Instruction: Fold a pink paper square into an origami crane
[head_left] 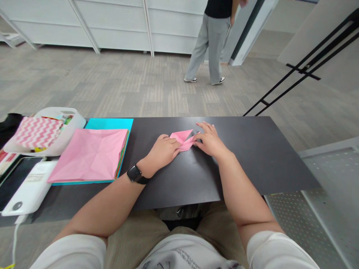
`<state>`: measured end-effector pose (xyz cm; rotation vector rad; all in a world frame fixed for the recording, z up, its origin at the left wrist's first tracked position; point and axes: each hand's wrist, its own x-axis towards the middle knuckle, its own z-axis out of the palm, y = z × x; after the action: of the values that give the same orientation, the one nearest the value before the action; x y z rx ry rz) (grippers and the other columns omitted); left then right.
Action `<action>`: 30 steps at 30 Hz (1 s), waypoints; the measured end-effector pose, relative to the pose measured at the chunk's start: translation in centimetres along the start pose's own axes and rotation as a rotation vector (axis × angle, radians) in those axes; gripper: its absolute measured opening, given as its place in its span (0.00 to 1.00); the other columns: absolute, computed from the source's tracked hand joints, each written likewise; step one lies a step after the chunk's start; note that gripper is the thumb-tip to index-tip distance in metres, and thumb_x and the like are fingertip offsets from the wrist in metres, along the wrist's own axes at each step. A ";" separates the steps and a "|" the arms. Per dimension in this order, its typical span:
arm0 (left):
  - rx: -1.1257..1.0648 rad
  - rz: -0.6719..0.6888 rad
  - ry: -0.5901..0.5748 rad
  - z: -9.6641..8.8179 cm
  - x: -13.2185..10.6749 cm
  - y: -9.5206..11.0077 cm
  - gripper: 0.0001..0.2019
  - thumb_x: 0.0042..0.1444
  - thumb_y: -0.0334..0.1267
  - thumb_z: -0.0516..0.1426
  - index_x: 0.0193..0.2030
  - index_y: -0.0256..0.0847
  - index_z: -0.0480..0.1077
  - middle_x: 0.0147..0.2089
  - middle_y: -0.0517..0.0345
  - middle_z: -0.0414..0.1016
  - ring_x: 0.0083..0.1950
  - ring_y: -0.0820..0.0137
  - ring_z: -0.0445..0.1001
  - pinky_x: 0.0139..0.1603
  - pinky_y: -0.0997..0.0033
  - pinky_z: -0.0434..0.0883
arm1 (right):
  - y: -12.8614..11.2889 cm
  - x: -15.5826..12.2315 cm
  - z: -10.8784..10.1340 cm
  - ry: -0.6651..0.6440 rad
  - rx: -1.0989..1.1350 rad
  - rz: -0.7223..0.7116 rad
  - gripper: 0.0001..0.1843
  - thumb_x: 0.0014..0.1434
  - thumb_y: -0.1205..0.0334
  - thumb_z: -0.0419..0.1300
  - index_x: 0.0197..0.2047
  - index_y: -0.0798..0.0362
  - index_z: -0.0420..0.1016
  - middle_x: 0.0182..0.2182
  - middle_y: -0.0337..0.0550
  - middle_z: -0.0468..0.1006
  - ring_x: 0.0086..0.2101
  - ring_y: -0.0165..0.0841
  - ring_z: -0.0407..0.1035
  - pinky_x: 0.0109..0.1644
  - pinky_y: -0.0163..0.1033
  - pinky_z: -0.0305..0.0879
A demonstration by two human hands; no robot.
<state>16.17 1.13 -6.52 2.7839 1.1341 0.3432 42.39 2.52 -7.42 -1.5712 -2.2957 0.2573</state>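
A small piece of folded pink origami paper (pixel 182 136) lies on the dark table between my hands, with pointed flaps to the left and right. My left hand (pixel 166 150), a black watch on its wrist, holds the paper's left side down against the table, with fingers bent over it. At the right-hand flap, my right hand (pixel 209 139) pinches the paper between thumb and index finger, while its other fingers stretch away. Part of the paper is hidden beneath the fingers.
A stack of coloured paper with a creased pink sheet (pixel 91 153) on top lies to the left. Beyond it are a white basket (pixel 80 121), a white power bank (pixel 32 186) with a cable and a phone (pixel 18 175). A person (pixel 211 41) stands beyond the table.
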 end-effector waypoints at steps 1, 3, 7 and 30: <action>-0.015 -0.010 -0.004 0.1 0.0 0.0 0.11 0.74 0.39 0.57 0.50 0.42 0.82 0.48 0.50 0.86 0.52 0.58 0.82 0.66 0.50 0.66 | 0.1 0.0 0.0 -0.012 0.010 0.014 0.05 0.60 0.60 0.76 0.41 0.42 0.89 0.73 0.46 0.68 0.75 0.60 0.54 0.76 0.80 0.47; -0.040 -0.030 0.000 0.2 0.1 0.0 0.12 0.75 0.39 0.55 0.51 0.42 0.81 0.49 0.51 0.87 0.53 0.58 0.82 0.65 0.50 0.67 | 0.2 0.0 0.1 -0.040 0.038 0.029 0.04 0.63 0.57 0.74 0.43 0.42 0.89 0.73 0.48 0.67 0.74 0.58 0.56 0.76 0.79 0.49; -0.103 -0.073 0.029 0.5 0.1 -0.2 0.13 0.76 0.37 0.53 0.53 0.43 0.80 0.52 0.52 0.87 0.54 0.60 0.83 0.64 0.52 0.68 | 0.4 0.1 0.4 -0.066 0.092 0.037 0.05 0.67 0.55 0.69 0.44 0.43 0.88 0.73 0.50 0.66 0.74 0.54 0.57 0.76 0.74 0.51; -0.071 -0.092 -0.045 0.7 -0.2 0.5 0.23 0.70 0.27 0.51 0.65 0.45 0.77 0.55 0.48 0.81 0.51 0.60 0.81 0.51 0.59 0.70 | 0.7 1.0 3.4 0.137 0.032 0.205 0.12 0.64 0.59 0.68 0.51 0.44 0.82 0.63 0.52 0.74 0.65 0.55 0.66 0.74 0.74 0.54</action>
<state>16.53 0.61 -7.10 2.6548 1.2103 0.3043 41.33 3.88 -10.60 -1.7531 -2.0207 0.2283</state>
